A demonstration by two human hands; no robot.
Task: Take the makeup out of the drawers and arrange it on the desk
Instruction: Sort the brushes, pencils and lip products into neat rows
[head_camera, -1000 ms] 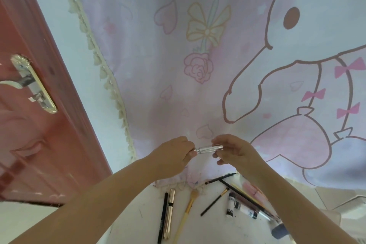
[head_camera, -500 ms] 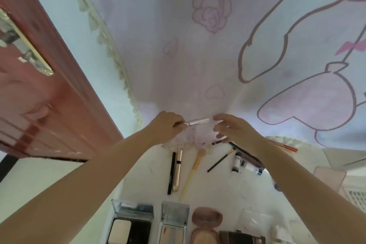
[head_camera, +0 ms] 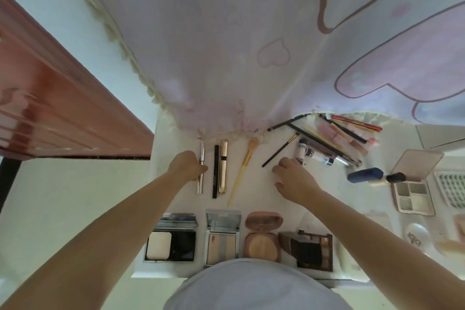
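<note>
- Nearest me, four opened palettes are sitting in a row along the front edge of the desk [head_camera: 254,191]: a black compact [head_camera: 171,240], a silver-framed palette [head_camera: 222,235], a pink round compact [head_camera: 262,236] and a dark eyeshadow palette [head_camera: 308,250].
- Beyond that row, my left hand [head_camera: 187,166] is curling around the middle of the silver pen [head_camera: 201,167], fingers pinching its shaft as I am laying it down; it looks to be touching the desk, though I cannot tell for sure.
- The silver pen's long axis is running straight away from me, parallel to the black liner [head_camera: 215,171] just beside it on the right and the gold mascara tube [head_camera: 223,166] next to that, so it is joining that row on its left end.
- My right hand [head_camera: 295,181] is hovering empty, fingers loosely spread, well right of the row.
- I judge the right hand the nearer one for the next pick: the thin black brush [head_camera: 280,150] is lying diagonally just ahead of its fingertips, tip pointing far-right.
- The gold-handled brush [head_camera: 242,168] is slanting between my two hands.
- Farther right, the untidy pile of pencils and tubes [head_camera: 334,141] is waiting by the hem of the curtain [head_camera: 226,58], which is hanging at the back.
</note>
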